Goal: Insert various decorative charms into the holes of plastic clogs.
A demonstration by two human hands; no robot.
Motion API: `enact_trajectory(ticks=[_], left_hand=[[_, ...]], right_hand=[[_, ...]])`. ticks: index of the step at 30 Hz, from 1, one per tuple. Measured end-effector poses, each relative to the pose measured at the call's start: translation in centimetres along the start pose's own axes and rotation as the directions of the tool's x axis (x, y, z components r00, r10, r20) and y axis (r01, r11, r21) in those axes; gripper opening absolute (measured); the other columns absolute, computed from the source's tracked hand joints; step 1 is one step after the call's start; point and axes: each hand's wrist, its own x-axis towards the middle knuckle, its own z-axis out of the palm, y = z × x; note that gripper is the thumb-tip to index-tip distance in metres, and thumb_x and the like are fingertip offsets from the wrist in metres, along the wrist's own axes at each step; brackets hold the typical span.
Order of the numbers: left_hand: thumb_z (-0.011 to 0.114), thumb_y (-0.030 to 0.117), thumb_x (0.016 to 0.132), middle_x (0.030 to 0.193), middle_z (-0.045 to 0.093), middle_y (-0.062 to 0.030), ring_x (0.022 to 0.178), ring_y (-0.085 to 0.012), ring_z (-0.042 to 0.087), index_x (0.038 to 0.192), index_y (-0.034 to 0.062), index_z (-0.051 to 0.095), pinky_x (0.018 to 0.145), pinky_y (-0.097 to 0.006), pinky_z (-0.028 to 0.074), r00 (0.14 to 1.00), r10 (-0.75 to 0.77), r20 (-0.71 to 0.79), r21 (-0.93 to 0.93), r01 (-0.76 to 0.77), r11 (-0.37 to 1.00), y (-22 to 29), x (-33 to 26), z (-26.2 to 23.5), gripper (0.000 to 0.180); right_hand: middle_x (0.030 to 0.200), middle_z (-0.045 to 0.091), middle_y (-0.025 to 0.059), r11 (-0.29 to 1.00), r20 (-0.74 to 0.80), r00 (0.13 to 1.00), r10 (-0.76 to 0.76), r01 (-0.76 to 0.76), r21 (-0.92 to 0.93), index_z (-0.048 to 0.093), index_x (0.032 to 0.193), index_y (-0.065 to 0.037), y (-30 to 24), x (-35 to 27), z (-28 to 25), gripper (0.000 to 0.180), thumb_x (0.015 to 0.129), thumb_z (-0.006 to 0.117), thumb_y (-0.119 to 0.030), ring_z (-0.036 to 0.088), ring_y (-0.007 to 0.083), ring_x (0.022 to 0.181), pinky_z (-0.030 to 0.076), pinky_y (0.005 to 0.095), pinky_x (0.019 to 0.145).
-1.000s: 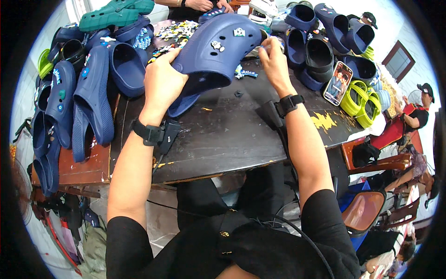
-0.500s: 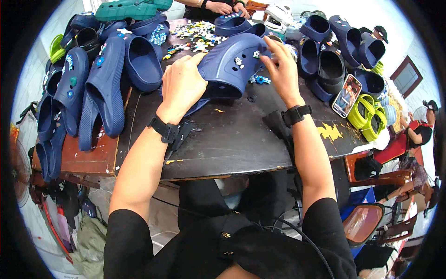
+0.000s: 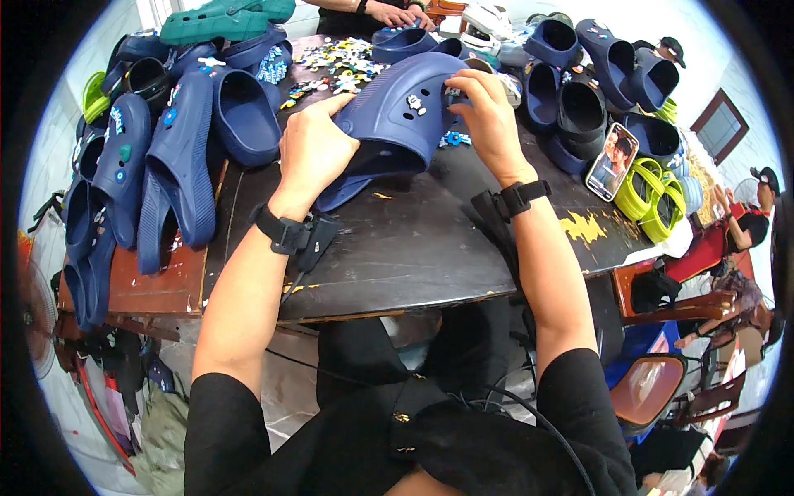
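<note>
Progress on the navy-blue, foam-like moulded clog [image 3: 385, 106] looks partial: one small white charm [image 3: 415, 104] sits on its perforated upper, while the dark holes in view around it carry none and seem to be what is left. Part of the toe is hidden behind your right hand [image 3: 488, 116], so you cannot tell what is fitted there. You have the clog at the upper centre of the frame, tilted above the dark, worn wooden bench [image 3: 413, 264], its foot opening toward the lower edge.

Your left hand [image 3: 321, 153] is clamped on the clog's left side, thumb over the upper. Your right hand is at the toe end with fingers bent; whether they pinch anything cannot be made out.

A loose blue-and-white charm [image 3: 455, 139] lies on the bench just below your right hand, and a multicoloured heap of small charms [image 3: 335, 59] spreads beyond the clog, upper centre. At the left of the frame, the navy-blue clogs with charms on their uppers [image 3: 188, 145] look further along. At the top edge, a co-worker's hands [image 3: 395, 14] are at another navy-blue clog [image 3: 401, 43].
</note>
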Motion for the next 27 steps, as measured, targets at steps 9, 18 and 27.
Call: enact_trajectory(ticks=[9, 18, 27], left_hand=[[0.066, 0.006, 0.066, 0.101, 0.071, -0.0191, 0.094, -0.0342, 0.069, 0.115, 0.0136, 0.072, 0.086, -0.041, 0.053, 0.997, 0.068, 0.031, 0.121, -0.072, 0.99, 0.3, -0.6, 0.4, 0.05], [0.07, 0.001, 0.07, 0.108, 0.071, -0.0183, 0.099, -0.0226, 0.071, 0.12, 0.0056, 0.068, 0.087, -0.029, 0.051, 0.993, 0.01, -0.12, -0.107, -0.023, 0.994, -0.5, 1.1, -1.0, 0.051], [0.064, 0.004, 0.069, 0.104, 0.07, -0.0176, 0.095, -0.0349, 0.068, 0.116, 0.012, 0.071, 0.086, -0.041, 0.052, 0.991, 0.068, -0.113, 0.16, -0.049, 0.986, -0.1, 0.2, -1.1, 0.048]], right_hand=[[0.08, 0.052, 0.007, 0.961, 0.25, 0.957, 0.148, -0.199, 0.192, 0.056, 0.087, -0.001, 1.0, -0.7, -0.3, 0.029, 0.067, 0.077, 0.002, 0.053, 0.0202, 0.072, 0.045, 0.0304, 0.066], [0.074, 0.047, 0.0072, 0.952, 0.117, 0.973, 0.2, -0.222, 0.213, 0.051, 0.08, -0.002, 0.1, -0.8, 0.5, 0.03, 0.069, 0.079, -0.001, 0.047, 0.0171, 0.065, 0.041, 0.03, 0.061], [0.082, 0.057, 0.0103, 0.882, 0.323, 0.855, 0.406, -0.459, 0.105, 0.064, 0.095, -0.003, 0.7, -1.5, 1.0, 0.03, 0.07, 0.079, -0.003, 0.06, 0.0254, 0.074, 0.048, 0.0358, 0.068]])
